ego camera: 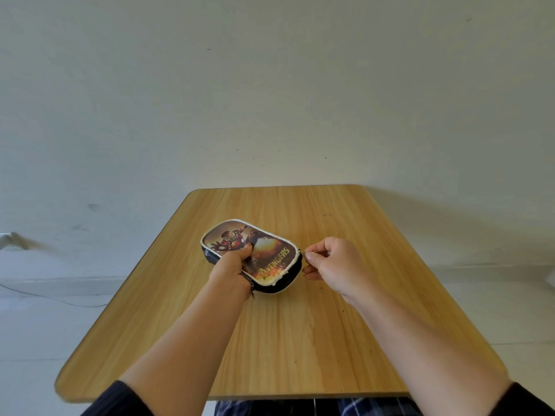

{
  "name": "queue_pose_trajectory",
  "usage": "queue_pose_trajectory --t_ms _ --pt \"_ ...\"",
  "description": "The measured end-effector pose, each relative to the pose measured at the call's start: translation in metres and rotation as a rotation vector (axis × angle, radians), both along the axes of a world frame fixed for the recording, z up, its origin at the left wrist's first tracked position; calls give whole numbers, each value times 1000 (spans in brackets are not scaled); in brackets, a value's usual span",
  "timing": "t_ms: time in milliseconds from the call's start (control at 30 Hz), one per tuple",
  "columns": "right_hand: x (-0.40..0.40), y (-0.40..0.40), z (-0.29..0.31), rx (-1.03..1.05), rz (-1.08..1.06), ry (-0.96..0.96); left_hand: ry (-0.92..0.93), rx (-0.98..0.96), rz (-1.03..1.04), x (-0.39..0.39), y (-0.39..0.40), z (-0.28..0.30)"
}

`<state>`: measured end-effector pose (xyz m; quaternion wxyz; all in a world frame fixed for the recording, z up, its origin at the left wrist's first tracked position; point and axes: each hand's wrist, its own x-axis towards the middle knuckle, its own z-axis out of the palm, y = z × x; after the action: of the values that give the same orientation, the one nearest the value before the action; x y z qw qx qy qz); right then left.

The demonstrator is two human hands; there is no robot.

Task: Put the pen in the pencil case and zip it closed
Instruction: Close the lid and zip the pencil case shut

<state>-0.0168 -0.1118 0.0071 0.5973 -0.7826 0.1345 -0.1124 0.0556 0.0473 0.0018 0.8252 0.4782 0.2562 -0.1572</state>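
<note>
A dark pencil case [270, 259] with a printed superhero picture on its lid lies in the middle of the wooden table [300, 340]. My left hand [232, 265] grips its near long side, thumb pressed on the lid. At the case's right end, my right hand [330, 265] pinches the small metal zipper pull [307, 253] between thumb and forefinger. The lid looks down on the case. No pen is in sight.
A pale wall rises behind the table's far edge. A thin cable [60, 298] runs along the light floor on the left. Checked trousers [300, 408] show below the table's near edge.
</note>
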Motion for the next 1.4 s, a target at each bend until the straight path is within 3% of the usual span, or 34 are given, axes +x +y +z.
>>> queue_pose_trajectory --t_ms 200,333,433,600,1400 --pt "1 2 -2 52 -29 -9 1 -25 16 -4 -4 0" --pt "3 0 -1 76 -87 -30 2 -184 0 -10 -5 -1" --pt "4 -6 2 48 -127 -42 19 -309 -89 -19 -4 0" --pt "4 -11 2 47 -132 -38 100 -350 -266 -30 -8 -2" --pt "-2 3 -9 119 -157 -32 159 -366 70 -30 -29 2"
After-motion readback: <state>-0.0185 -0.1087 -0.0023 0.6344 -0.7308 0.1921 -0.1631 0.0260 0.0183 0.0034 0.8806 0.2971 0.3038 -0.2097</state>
